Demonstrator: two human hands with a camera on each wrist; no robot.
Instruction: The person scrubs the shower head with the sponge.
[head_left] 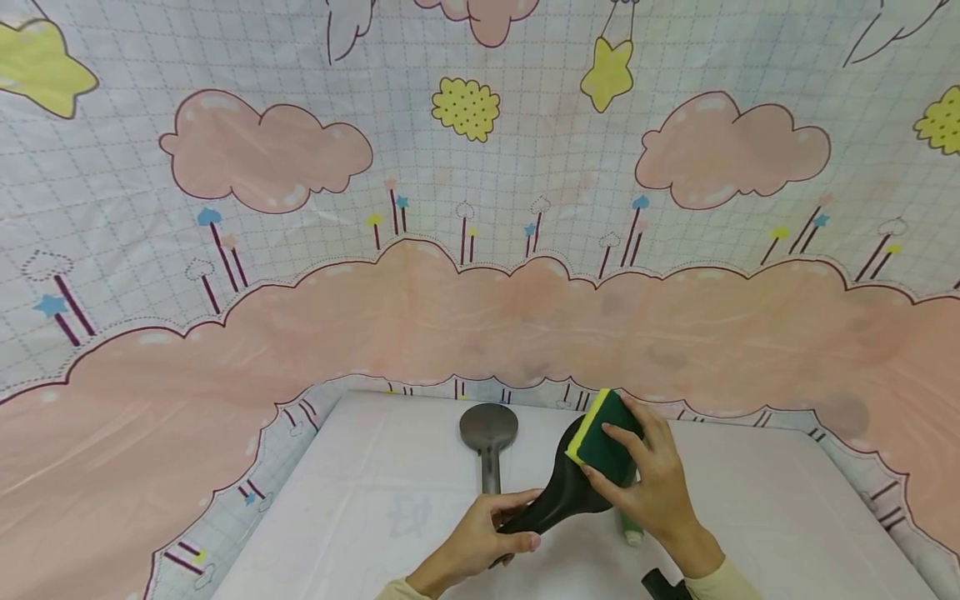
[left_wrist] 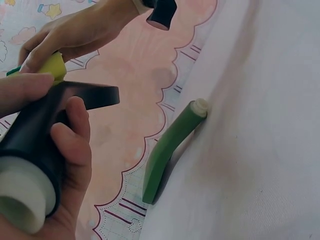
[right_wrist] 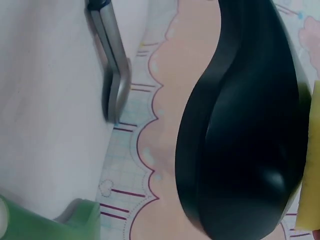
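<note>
My left hand (head_left: 480, 533) grips the handle of a black shower head (head_left: 551, 496), held tilted above the white table. A hollow white end (left_wrist: 22, 195) shows at the bottom of its handle in the left wrist view. My right hand (head_left: 660, 483) holds a yellow-and-green sponge (head_left: 606, 437) against the shower head's wide end, yellow side toward it. In the right wrist view, the sponge (right_wrist: 311, 165) lies along the right edge of the black shower head (right_wrist: 245, 140). The sponge and right hand hide part of the head.
A grey shower head (head_left: 489, 433) lies on the white table (head_left: 360, 500), left of the black one. Behind the right hand lies a green shower head (left_wrist: 172, 142), mostly hidden in the head view. A black piece (head_left: 663, 585) shows by the right wrist. Patterned cloth (head_left: 480, 325) covers the background.
</note>
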